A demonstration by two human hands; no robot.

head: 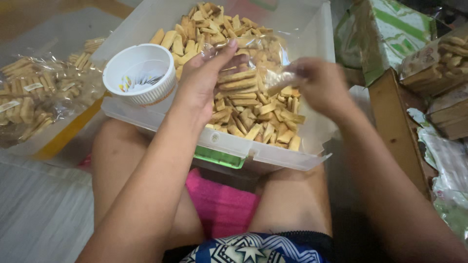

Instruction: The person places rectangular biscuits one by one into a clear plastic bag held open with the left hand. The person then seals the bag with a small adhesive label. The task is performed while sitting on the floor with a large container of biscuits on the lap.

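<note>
A clear plastic bin [273, 155] rests on my lap, heaped with loose tan biscuit sticks [253, 122]. Over it I hold a clear plastic bag of biscuit sticks [248, 73]. My left hand [204, 80] cups the bag from its left side. My right hand [317, 83] pinches the bag's gathered neck at its right end. A small white ribbed cup [140, 73] with little packets inside sits in the bin's near left corner, just left of my left wrist.
Filled clear bags of biscuit sticks [34, 97] lie on a tray at the left. At the right stand a green-and-white carton [390, 34], a brown cardboard box [397, 126] and more packed biscuits [443, 63]. Pale floor lies at lower left.
</note>
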